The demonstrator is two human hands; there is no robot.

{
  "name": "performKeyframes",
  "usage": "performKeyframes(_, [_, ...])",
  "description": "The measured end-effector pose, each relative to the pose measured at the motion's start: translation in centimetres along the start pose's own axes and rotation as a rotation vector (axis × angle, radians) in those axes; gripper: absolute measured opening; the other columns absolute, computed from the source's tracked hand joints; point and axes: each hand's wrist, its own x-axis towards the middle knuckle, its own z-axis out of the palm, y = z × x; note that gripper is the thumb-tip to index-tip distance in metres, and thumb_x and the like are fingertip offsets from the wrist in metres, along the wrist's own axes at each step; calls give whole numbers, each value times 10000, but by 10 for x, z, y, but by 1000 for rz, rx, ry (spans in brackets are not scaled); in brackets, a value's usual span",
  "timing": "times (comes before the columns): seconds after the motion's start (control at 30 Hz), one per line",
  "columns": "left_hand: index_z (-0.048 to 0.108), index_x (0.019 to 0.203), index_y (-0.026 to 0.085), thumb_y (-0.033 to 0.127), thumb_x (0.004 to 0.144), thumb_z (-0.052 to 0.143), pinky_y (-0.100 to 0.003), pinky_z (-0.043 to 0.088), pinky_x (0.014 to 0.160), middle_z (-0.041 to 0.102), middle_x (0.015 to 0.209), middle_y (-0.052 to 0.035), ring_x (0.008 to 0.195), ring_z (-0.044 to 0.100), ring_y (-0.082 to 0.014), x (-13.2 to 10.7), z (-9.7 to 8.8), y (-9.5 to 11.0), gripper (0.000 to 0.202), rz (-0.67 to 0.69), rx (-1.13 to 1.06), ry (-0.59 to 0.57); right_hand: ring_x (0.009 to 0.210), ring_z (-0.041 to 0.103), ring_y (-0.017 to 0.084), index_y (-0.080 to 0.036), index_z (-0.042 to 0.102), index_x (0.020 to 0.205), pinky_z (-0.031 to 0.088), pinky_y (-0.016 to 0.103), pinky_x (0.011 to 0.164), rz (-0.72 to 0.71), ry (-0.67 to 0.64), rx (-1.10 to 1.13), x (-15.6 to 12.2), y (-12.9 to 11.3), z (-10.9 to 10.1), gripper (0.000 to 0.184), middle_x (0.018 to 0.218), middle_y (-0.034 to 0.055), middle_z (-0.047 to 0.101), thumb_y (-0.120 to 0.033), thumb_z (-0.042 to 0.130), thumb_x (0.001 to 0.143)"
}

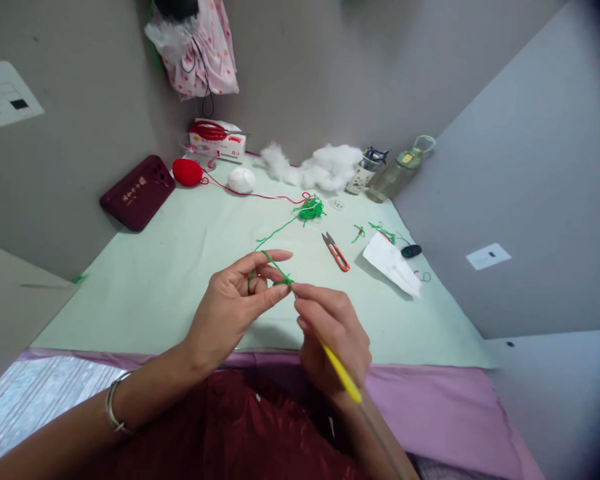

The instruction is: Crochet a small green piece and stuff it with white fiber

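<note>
My left hand is raised over the pale green table, with green yarn looped around its fingers and pinched between thumb and fingertip. My right hand is closed on a yellow-handled crochet hook, whose tip meets the yarn at the left fingertips. The green strand runs back across the table to a small tangle of green yarn.
Orange thread snips, a white paper, a black clip and green scraps lie to the right. At the back are a red yarn ball, white ball, stuffing, two bottles, a maroon case.
</note>
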Motion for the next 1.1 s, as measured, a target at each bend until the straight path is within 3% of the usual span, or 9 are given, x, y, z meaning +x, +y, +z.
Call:
performKeyframes(0.23, [765, 1222, 278, 241, 832, 858, -146, 405, 609, 590, 816, 44, 646, 464, -45, -2, 2, -4, 403, 18, -82, -22, 964, 742, 199, -178, 723, 1126, 648, 322, 798, -120, 9, -246, -4, -1, 7, 244, 1062, 120, 766, -49, 599, 959])
performKeyframes(0.33, [705, 1332, 261, 259, 826, 861, -144, 333, 509, 566, 796, 53, 563, 388, -27, -2, 3, -1, 529, -123, -200, -124, 984, 731, 189, -227, 744, 1150, 640, 320, 809, -102, 56, -241, -7, 3, 10, 286, 1080, 82, 745, -53, 615, 964])
performKeyframes(0.47, [694, 1339, 190, 235, 807, 869, -147, 201, 433, 532, 751, 64, 488, 248, 3, 2, -1, 8, 562, -273, -313, -193, 910, 722, 190, -262, 756, 1130, 624, 355, 751, 168, 87, 123, -3, 5, 6, 262, 1021, 61, 754, -105, 594, 996])
performKeyframes(0.57, [735, 1281, 206, 191, 798, 869, -152, 193, 434, 548, 779, 57, 492, 262, 8, 4, -3, 13, 502, -212, -299, -144, 746, 681, 171, -250, 759, 1047, 591, 360, 683, 444, 142, 458, 6, 6, 0, 217, 860, 36, 735, -174, 557, 1026])
performKeyframes(0.63, [748, 1267, 235, 198, 794, 874, -158, 210, 439, 558, 799, 52, 505, 304, -1, 3, -2, 13, 491, -178, -269, -142, 683, 653, 154, -241, 758, 993, 573, 345, 645, 556, 170, 596, 10, 6, 0, 203, 831, 27, 719, -221, 559, 1032])
performKeyframes(0.8, [732, 1296, 275, 228, 830, 853, -150, 283, 463, 604, 884, 33, 550, 379, -14, 2, 3, 6, 484, -156, -212, -144, 791, 686, 161, -251, 777, 984, 578, 328, 693, 588, 117, 649, 10, 8, 6, 174, 924, 36, 755, -234, 607, 1015])
performKeyframes(0.93, [664, 1387, 263, 211, 826, 853, -148, 238, 441, 631, 897, 24, 520, 333, -3, 3, 3, 6, 594, -180, -225, -139, 804, 687, 153, -263, 785, 1000, 579, 318, 718, 568, 127, 665, 7, 8, 6, 168, 897, 22, 747, -228, 620, 1009])
performKeyframes(1.1, [682, 1372, 225, 184, 827, 816, -170, 137, 417, 598, 887, 22, 473, 214, 22, 6, -3, 11, 562, -323, -326, -290, 663, 665, 139, -215, 754, 910, 581, 296, 614, 705, 157, 834, 11, 16, 2, 186, 801, 23, 702, -308, 623, 1003])
